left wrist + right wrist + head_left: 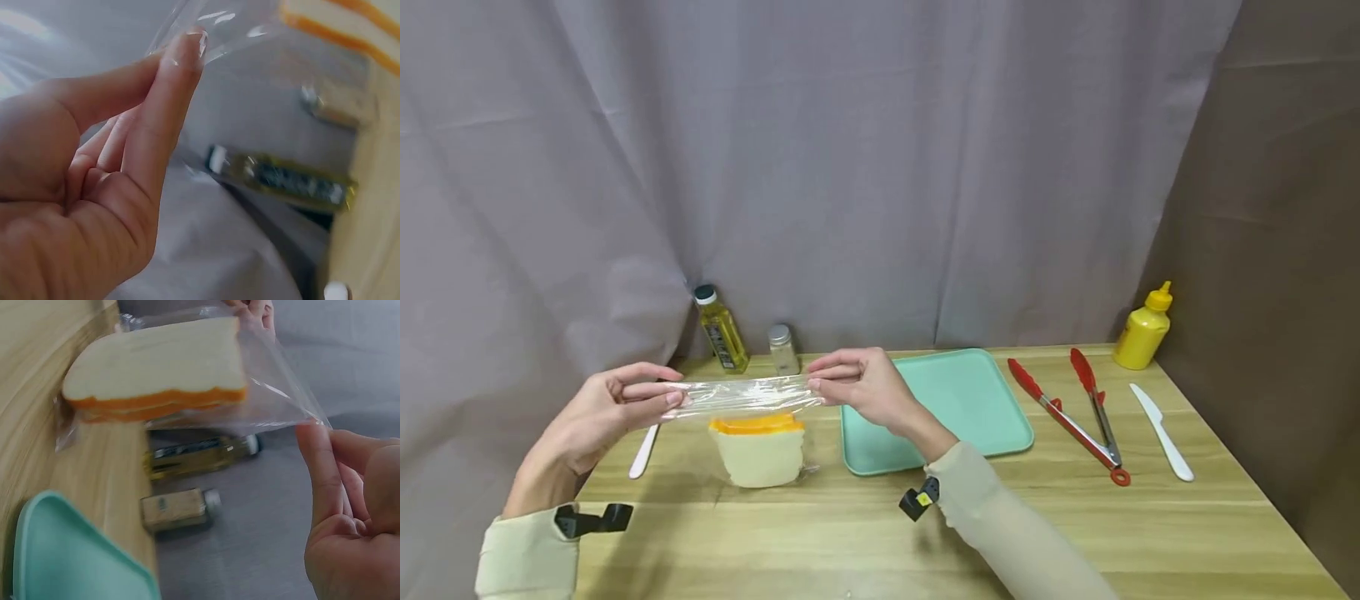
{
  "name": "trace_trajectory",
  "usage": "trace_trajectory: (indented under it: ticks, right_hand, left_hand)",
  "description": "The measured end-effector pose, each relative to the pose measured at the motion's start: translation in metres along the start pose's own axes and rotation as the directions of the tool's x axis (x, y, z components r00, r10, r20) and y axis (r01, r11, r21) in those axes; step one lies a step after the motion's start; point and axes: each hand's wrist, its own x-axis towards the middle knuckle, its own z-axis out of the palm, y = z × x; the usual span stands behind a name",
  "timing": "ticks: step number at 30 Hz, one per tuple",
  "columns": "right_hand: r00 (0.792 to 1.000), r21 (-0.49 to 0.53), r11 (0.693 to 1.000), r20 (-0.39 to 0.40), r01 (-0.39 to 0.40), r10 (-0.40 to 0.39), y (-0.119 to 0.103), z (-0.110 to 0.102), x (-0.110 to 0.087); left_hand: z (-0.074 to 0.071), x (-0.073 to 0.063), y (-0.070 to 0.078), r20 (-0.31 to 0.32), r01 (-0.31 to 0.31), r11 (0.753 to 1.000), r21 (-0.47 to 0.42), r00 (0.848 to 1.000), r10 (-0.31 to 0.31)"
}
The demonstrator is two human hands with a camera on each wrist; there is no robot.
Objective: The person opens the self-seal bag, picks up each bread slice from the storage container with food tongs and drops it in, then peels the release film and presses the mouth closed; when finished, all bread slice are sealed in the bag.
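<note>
A clear plastic bag (741, 397) is stretched between my two hands above the table. Inside it sit slices of white bread (762, 457) with orange crusts, stacked together; the right wrist view shows the bread (156, 362) from the side. My left hand (617, 410) pinches one top corner of the bag between thumb and fingers. At the opposite corner, my right hand (867, 390) pinches the film between thumb and forefinger. The bag's lower part hangs around the bread, close to the tabletop; whether it touches the wood I cannot tell.
Behind the bag stand an oil bottle (721, 329) and a small shaker jar (783, 350). Right of it lies a green tray (962, 400), then red-tipped tongs (1078, 417), a white knife (1161, 432) and a yellow squeeze bottle (1142, 329). A white handle (643, 454) shows beneath my left hand.
</note>
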Motion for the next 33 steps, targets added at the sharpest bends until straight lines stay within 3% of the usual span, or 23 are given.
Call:
trace_trajectory:
  ticks: [3,8,10,14,17,20,22,24,25,27,29,31,33]
  right_hand:
    - [0.999,-0.012,0.999,-0.032,-0.043,0.043,0.013,0.000,0.011]
    - [0.987,-0.053,0.993,-0.122,-0.109,0.102,0.043,-0.004,0.037]
    - [0.982,-0.089,0.990,-0.164,-0.111,0.095,0.056,-0.005,0.047]
    - [0.976,-0.250,0.963,-0.213,-0.101,0.047,0.080,-0.010,0.061]
    - [0.982,-0.374,0.921,-0.186,-0.107,0.038,0.090,-0.015,0.064]
    - [0.990,-0.380,0.916,-0.103,-0.130,0.098,0.095,-0.019,0.065]
    - [0.988,-0.357,0.922,-0.022,-0.153,0.155,0.095,-0.021,0.065]
    - [0.977,-0.339,0.925,0.059,-0.174,0.205,0.094,-0.022,0.066]
    - [0.971,-0.342,0.922,0.085,-0.181,0.222,0.093,-0.022,0.067]
    - [0.970,-0.359,0.917,0.098,-0.175,0.223,0.092,-0.022,0.070]
    - [0.977,-0.385,0.908,0.059,-0.166,0.204,0.093,-0.021,0.073]
    - [0.986,-0.431,0.889,-0.006,-0.153,0.167,0.094,-0.020,0.077]
    - [0.989,-0.481,0.864,-0.066,-0.145,0.130,0.095,-0.019,0.081]
  left_hand:
    - [0.000,0.009,-0.012,-0.001,0.035,0.998,0.059,0.999,-0.035]
    - [0.006,0.044,-0.041,-0.072,0.083,0.996,0.041,0.994,-0.080]
    - [0.010,0.060,-0.055,-0.105,0.085,0.996,0.034,0.991,-0.081]
    - [0.017,0.088,-0.079,-0.123,0.094,0.990,0.105,0.989,-0.081]
    - [0.017,0.098,-0.091,-0.101,0.113,0.978,0.178,0.990,-0.096]
    - [0.009,0.101,-0.094,-0.056,0.181,0.966,0.184,0.983,-0.173]
    - [0.002,0.101,-0.093,-0.012,0.264,0.950,0.165,0.964,-0.266]
    - [-0.005,0.100,-0.091,0.035,0.352,0.925,0.144,0.932,-0.360]
    - [-0.008,0.099,-0.091,0.051,0.382,0.914,0.137,0.919,-0.392]
    - [-0.009,0.100,-0.090,0.055,0.403,0.905,0.137,0.909,-0.413]
    - [-0.005,0.103,-0.091,0.027,0.372,0.915,0.155,0.924,-0.381]
    - [0.003,0.108,-0.091,-0.034,0.332,0.926,0.181,0.943,-0.331]
    - [0.012,0.113,-0.092,-0.101,0.303,0.930,0.208,0.952,-0.288]
